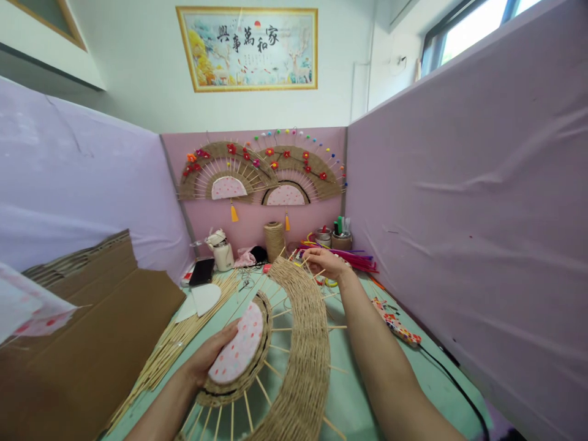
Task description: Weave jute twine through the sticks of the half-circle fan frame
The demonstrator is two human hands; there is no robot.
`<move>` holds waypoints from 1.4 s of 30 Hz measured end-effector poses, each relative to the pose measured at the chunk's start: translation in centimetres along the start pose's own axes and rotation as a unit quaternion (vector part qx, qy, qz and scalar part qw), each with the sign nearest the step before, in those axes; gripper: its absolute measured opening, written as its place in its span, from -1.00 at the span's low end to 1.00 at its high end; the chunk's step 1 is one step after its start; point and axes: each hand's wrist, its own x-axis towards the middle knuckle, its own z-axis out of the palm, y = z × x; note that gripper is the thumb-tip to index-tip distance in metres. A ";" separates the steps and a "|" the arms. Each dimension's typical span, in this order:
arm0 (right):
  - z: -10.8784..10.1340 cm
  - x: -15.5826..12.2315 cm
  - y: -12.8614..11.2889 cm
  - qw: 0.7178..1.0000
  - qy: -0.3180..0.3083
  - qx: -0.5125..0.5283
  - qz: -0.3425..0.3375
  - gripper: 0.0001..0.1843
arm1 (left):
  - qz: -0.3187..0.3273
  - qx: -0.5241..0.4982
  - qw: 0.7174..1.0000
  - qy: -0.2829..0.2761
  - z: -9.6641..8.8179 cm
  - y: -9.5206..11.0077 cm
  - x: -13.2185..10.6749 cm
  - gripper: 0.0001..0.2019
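Note:
A half-round woven fan [310,331] of bamboo sticks and brown twine is tilted on its side above the table. My left hand [212,355] grips its inner half-disc [241,343], covered in white cloth with pink dots; the fingers behind are hidden. A wide twine band crosses the sticks, whose tips stick out beyond it. At the far end of the band, my right hand [325,262] is closed with fingertips pinched beside the stick ends. Whatever lies between those fingertips is too small to make out.
Bamboo sticks [172,340] and cardboard [92,343] lie left. A twine spool [274,241], white bottle [223,254] and phone [202,271] stand or lie behind. A corded floral-patterned tool [397,324] lies right. Two finished fans [305,156] hang on the pink back panel.

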 end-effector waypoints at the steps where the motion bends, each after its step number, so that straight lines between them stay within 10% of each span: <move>1: -0.1 0.1 0.0 1.000 0.007 -0.012 -0.003 -0.70 | -0.004 0.008 1.000 0.000 0.1 0.1 0.0 -0.30; 17: -0.3 1.6 1.5 0.977 0.150 -0.114 -0.101 -0.66 | -0.025 0.040 0.999 -0.017 0.1 -0.6 0.3 -0.50; 42: 0.6 4.0 3.2 0.991 -0.003 -0.083 0.106 -0.74 | -0.026 0.046 0.997 -0.048 0.6 -0.6 0.0 -0.47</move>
